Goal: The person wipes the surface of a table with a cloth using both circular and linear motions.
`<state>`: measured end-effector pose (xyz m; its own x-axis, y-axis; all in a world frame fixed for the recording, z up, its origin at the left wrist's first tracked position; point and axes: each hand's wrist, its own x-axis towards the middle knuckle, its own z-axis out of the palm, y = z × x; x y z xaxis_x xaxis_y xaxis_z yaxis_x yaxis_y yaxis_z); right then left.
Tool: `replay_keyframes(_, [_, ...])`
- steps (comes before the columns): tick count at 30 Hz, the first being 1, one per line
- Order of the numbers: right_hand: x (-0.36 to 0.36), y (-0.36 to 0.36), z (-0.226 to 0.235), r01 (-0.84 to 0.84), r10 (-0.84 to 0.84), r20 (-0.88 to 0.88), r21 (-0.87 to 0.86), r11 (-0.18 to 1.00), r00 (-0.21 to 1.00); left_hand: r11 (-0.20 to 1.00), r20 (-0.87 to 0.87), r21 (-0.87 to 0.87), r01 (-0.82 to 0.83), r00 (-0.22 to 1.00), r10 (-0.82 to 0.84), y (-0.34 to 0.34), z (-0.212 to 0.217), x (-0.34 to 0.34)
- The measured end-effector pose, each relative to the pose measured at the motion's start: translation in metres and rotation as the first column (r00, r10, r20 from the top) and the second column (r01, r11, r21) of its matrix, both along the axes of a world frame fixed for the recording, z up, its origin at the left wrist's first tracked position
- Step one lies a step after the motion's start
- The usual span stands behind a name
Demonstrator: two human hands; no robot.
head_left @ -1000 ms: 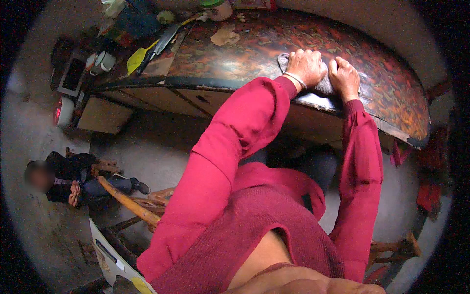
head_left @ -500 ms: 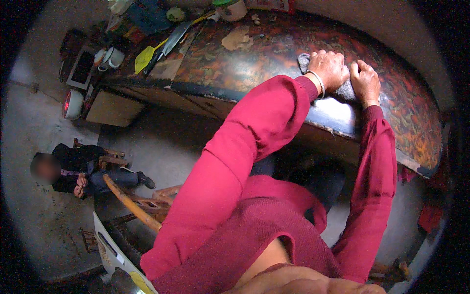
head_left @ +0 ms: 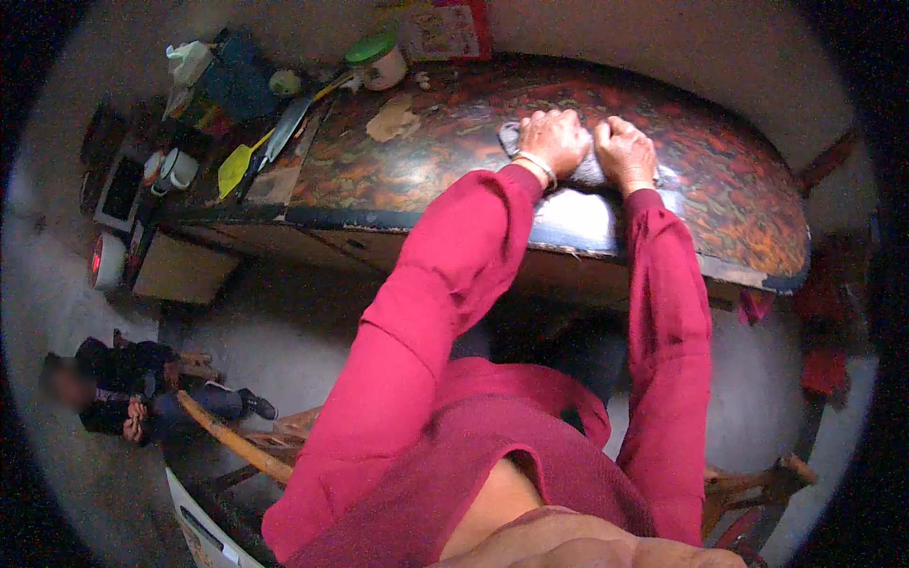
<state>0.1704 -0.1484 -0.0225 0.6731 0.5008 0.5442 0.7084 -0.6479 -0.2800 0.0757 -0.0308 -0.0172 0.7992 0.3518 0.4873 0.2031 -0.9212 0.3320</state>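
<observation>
Head view: left hand (head_left: 557, 142) and right hand (head_left: 626, 151), fingers curled tight, clutched a grey cloth (head_left: 590, 173) on the patterned table's (head_left: 436, 166) right half, towards its near edge.

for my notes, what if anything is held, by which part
A grey cloth: left hand gripping near its left end, right hand towards its right.

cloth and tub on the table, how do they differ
The cloth is grey; the tub is whitish with a green lid. The cloth lies partly covered by the left hand and right hand, while the tub stands untouched. Both are on the table.
</observation>
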Motion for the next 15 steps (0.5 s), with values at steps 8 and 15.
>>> replay_keyframes(8, [-0.051, -0.027, 0.008, -0.054, 0.053, 0.019, 0.076, 0.996, 0.998, 0.998, 0.067, -0.018, 0.067, 0.996, -0.066, -0.023, -0.002, -0.045])
replay_keyframes(15, [-0.064, -0.035, 0.013, -0.086, 0.089, -0.024, 0.106, 0.991, 0.996, 0.995, 0.112, 0.051, 0.087, 0.989, -0.092, -0.028, -0.005, -0.055])
